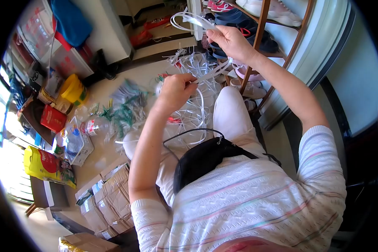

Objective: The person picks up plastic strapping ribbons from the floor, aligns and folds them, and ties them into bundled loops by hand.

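Observation:
My right hand (232,41) is raised near the shoe rack, its fingers closed on a looped bundle of white plastic strap (188,19). Lower and to the left, my left hand (176,91) pinches a strand of similar white strap (210,75) that stretches up toward my right wrist. A length of this strap also hangs below the left hand toward my lap. On the floor between and beyond my knees lies a tangled heap of white straps (193,113). A black waist bag (206,157) rests on my lap.
At the right stands a wooden shoe rack (260,29) with several shoes. Flattened cardboard boxes (113,197) lie at the lower left. Further left are a yellow bucket (73,90), a white basket (82,151) with bottles, and green-and-clear plastic scraps (128,105).

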Available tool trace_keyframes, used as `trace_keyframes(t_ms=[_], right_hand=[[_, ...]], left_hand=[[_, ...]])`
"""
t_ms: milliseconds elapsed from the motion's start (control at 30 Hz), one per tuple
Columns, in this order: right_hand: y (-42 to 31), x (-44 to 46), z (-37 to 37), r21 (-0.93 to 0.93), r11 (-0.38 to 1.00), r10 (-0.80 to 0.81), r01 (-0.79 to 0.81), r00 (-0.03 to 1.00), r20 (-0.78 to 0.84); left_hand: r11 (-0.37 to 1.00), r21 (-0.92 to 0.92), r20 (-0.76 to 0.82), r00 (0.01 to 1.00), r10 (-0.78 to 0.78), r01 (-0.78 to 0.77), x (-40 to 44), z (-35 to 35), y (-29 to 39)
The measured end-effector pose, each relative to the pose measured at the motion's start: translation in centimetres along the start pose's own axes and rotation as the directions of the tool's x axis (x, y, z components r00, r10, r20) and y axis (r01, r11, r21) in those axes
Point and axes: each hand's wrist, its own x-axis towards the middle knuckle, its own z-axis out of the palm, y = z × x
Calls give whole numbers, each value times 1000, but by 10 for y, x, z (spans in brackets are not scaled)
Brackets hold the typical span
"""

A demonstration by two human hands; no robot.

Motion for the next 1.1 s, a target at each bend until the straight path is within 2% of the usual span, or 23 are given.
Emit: trace_keyframes(t_ms=[100, 133, 233, 300, 367, 433, 467, 567, 667, 733, 800, 833, 900, 933, 967, 1033, 1100], right_hand=[[-5, 0, 0, 16, 1000, -2, 3, 1000, -28], [-6, 0, 0, 4, 1000, 15, -14, 1000, -10], [-4, -5, -4, -61, 997, 47, -44, 998, 42], [5, -11, -5, -132, 991, 36, -26, 996, 79], [17, -17, -2, -175, 985, 9, 10, 994, 107], [11, -26, 3, -231, 970, -35, 69, 988, 147], [6, -32, 2, -216, 976, 52, 9, 960, 276], [1, -51, 16, -343, 925, 79, 165, 799, 596], [-28, -63, 24, -159, 970, 9, 185, 623, 782], [-49, -65, 18, 68, 997, -68, 23, 604, 794], [-68, -62, 10, 323, 924, -132, -205, 621, 773], [-74, -58, 8, 380, 905, -155, -190, 684, 712], [-80, -46, 2, 475, 869, -188, -136, 798, 573], [-76, -43, 2, 499, 856, -157, -139, 848, 506], [-61, -38, 6, 491, 871, -187, -33, 900, 394], [-52, -31, -5, 440, 874, -2, -207, 903, 429], [-47, -29, -1, 465, 860, 21, -210, 925, 379]], left_hand=[[989, 89, 13, 993, 113, -114, -4, 6, 1], [998, 31, 142, 989, 44, -49, -7, 3, 7], [996, -7, 227, 970, 84, -85, -13, -11, 5], [999, -28, 175, 984, 33, -29, -20, -33, 13], [993, 76, 118, 990, 78, -87, -27, -51, 17], [992, 50, 57, 992, 115, -118, -30, -61, 15], [991, 37, 28, 991, 131, -132, -32, -64, 14], [998, 28, 56, 997, 49, -50, -29, -78, 16], [992, -104, 124, 989, 80, -67, -19, -84, 5], [967, -253, 121, 990, 74, -41, -16, -83, -6], [904, -428, 79, 996, 44, -6, -13, -72, -16], [796, -602, 119, 993, 13, 61, -10, -61, -27], [476, -880, 31, 999, 44, 6, -7, -22, -32], [433, -901, 30, 999, 37, 11, -8, -10, -31], [390, -921, 29, 999, 28, 16, -11, 1, -29], [257, -966, 59, 994, 90, 34, -15, 23, -22], [141, -978, 168, 982, 86, 155, -18, 35, -16]])
